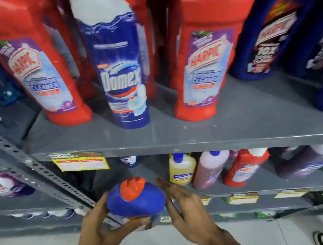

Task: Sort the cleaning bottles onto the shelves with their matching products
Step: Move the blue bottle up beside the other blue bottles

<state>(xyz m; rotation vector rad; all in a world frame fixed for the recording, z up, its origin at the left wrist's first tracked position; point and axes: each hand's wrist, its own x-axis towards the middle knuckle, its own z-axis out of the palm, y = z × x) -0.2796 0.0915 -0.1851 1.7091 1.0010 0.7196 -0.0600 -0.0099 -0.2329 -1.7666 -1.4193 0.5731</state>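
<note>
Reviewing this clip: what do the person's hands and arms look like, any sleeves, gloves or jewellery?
Both the left hand and the right hand are bare: no gloves, and no rings or watch that I can make out, though the picture is a little blurred. Both forearms are uncovered down to the frame's bottom edge, so no sleeves show. Nothing is worn at either wrist.
</note>
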